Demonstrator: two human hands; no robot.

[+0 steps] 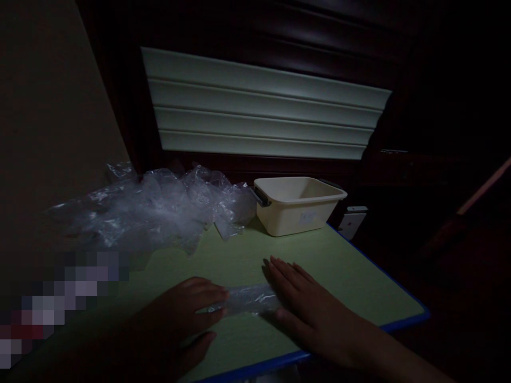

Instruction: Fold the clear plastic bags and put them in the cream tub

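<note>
A narrow, folded strip of clear plastic bag (251, 299) lies flat on the green tabletop between my hands. My left hand (187, 311) rests at the strip's left end, its fingers stretched over the plastic and the thumb apart from it. At the right end, my right hand (309, 306) lies palm down with its fingers extended; its fingertips point away from me, past the strip. Whatever part of the plastic is under the palms is hidden.
Crumpled clear plastic bags (171, 205) are heaped at the back left of the blue-edged table (351, 282). A cream plastic basin (297, 218) with dark handles stands at the back right. Beyond is a dark wooden panel with pale slats (259, 106). The room is dim.
</note>
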